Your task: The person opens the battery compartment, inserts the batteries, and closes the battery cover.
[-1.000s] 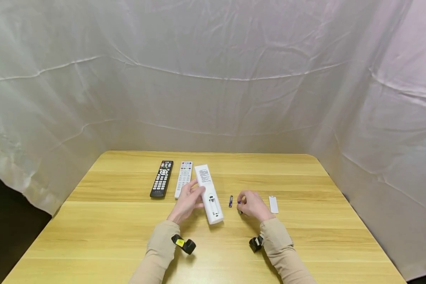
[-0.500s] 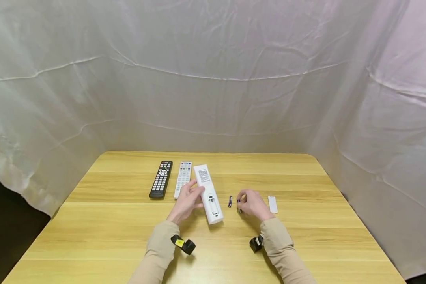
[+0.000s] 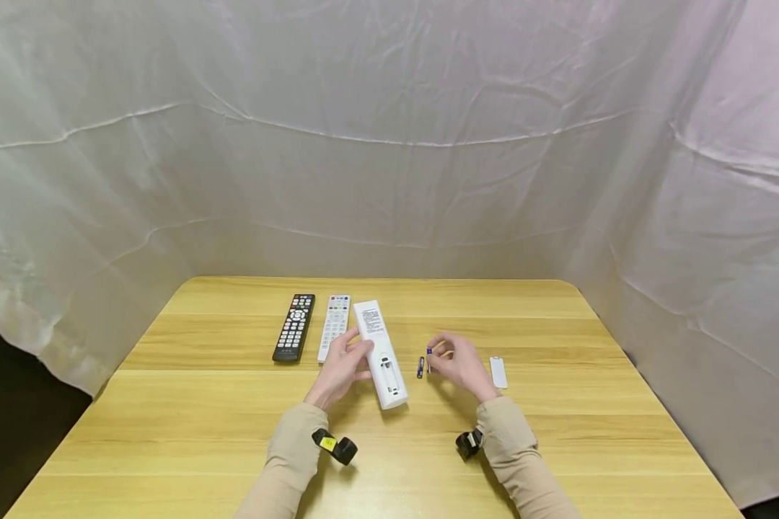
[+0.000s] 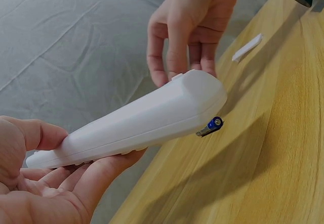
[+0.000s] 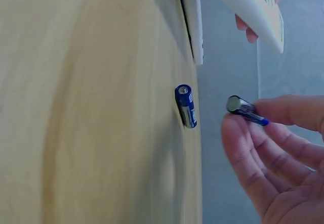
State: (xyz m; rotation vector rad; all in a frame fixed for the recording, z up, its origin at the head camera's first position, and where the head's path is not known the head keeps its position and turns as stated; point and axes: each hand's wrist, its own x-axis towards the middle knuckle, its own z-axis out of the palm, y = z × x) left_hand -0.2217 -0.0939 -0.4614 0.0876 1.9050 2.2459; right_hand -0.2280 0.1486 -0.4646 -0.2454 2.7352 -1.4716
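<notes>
My left hand grips a white remote control along its edge, its back turned up. The battery compartment in that back is uncovered, and no battery shows inside. In the right wrist view, a blue battery is pinched between thumb and fingers of my right hand, clear of the table. A second blue battery lies on the wood just beside it. To the right of my right hand, the white battery cover rests on the table.
Left of the held remote lie another white remote and a black remote, both buttons up. Pale fabric hangs behind and at the sides of the wooden table.
My right hand has lifted the battery off the table and brought it slightly left, near the other battery. The left hand and its remote stay nearly still.
</notes>
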